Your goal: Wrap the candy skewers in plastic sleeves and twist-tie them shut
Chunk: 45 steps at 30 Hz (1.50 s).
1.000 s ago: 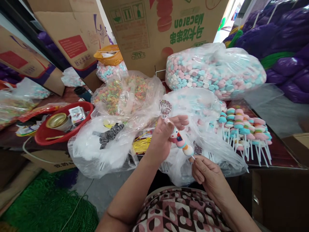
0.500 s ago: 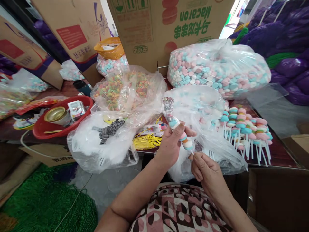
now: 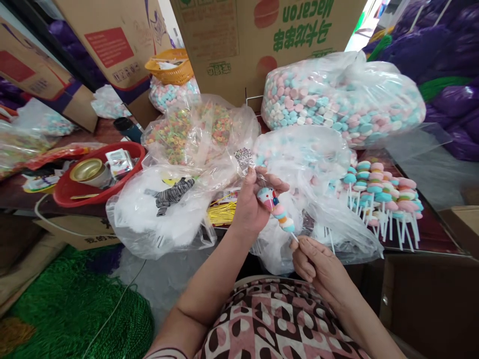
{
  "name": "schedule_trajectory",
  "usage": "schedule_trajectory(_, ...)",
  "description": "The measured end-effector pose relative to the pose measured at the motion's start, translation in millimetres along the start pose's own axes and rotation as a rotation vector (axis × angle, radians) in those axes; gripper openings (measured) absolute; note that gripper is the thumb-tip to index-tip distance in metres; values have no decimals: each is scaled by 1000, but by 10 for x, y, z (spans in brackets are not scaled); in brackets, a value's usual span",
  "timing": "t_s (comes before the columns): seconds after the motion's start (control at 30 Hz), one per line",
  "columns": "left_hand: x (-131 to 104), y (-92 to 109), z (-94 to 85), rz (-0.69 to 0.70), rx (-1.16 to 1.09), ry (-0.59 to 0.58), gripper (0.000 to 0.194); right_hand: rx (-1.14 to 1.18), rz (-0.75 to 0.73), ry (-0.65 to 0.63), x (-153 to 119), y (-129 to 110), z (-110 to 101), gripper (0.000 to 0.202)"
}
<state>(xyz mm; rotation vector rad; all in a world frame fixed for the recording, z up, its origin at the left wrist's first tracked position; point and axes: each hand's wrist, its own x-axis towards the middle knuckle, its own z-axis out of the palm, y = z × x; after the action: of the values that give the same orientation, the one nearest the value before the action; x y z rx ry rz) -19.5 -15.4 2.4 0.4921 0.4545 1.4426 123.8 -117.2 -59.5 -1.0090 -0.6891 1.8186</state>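
Observation:
My right hand (image 3: 314, 259) pinches the white stick of a marshmallow skewer (image 3: 287, 225), which leans up and left with pink, blue, white and orange pieces. Around its upper end is a printed clear plastic wrapper (image 3: 268, 198), whose barcode end sticks out above. My left hand (image 3: 251, 204) is closed around the wrapped upper part, thumb on the near side and fingers behind it. Right of my hands, several finished-looking marshmallow skewers (image 3: 375, 185) lie stacked with sticks toward me. Under my hands spreads an open plastic bag of marshmallows (image 3: 303, 149).
Yellow twist ties (image 3: 221, 213) lie left of my hands, beside a bag of white sticks or filling (image 3: 138, 209) I cannot make out. A red basin (image 3: 62, 192) stands farther left. Behind are a bag of ring candies (image 3: 168, 134), a large marshmallow bag (image 3: 337, 104) and cardboard boxes (image 3: 220, 45).
My left hand has shifted left and turned, with its thumb now upright. The printed wrapper has come down over the upper marshmallows. My right hand keeps its pinch on the stick.

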Motion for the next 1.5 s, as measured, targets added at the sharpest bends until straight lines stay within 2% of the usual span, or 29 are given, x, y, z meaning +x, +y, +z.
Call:
schedule_trajectory(0.13, -16, -42, 12, -5, 46, 42, 30, -38, -120, 143, 21, 42, 1, 33)
schedule_trajectory(0.3, -67, -79, 29, 19, 114, 10, 28, -295, -297, 266, 15, 141, -39, 32)
schedule_trajectory(0.4, -77, -70, 24, 2, 79, -33, 29, -416, -329, 259, -26, 162, -61, 34)
schedule_trajectory(0.47, -80, -60, 21, -6, 74, -49, 32, -426, -299, 236, -53, 162, -59, 35)
schedule_trajectory(0.6, -103, -82, 34, -19, 131, -78, 37, -299, -201, 158, -59, 157, 15, 37)
schedule_trajectory(0.77, -136, -137, 54, -42, 158, -158, 33, -136, -161, 120, 24, 121, 147, 36)
schedule_trajectory(0.97, -95, -106, 28, -21, 169, -127, 30, -146, -243, 148, 82, 123, 73, 35)
schedule_trajectory(1.13, -175, -217, -25, -100, 226, -162, 27, -137, -299, 247, 110, 137, 95, 29)
schedule_trajectory(1.2, -203, -215, -60, -162, 274, -189, 30, -131, -308, 262, 125, 153, 90, 30)
schedule_trajectory(1.27, -193, -152, -92, -190, 279, -207, 42, -148, -322, 284, 140, 183, 50, 32)
schedule_trajectory(1.37, -119, -18, -108, -98, 207, -169, 58, -206, -357, 316, 157, 227, -28, 33)
schedule_trajectory(1.43, -74, 13, -97, -16, 191, -93, 48, -268, -379, 318, 159, 231, -46, 33)
schedule_trajectory(1.5, -67, -36, -82, 7, 216, -31, 33, -340, -384, 312, 151, 204, -21, 33)
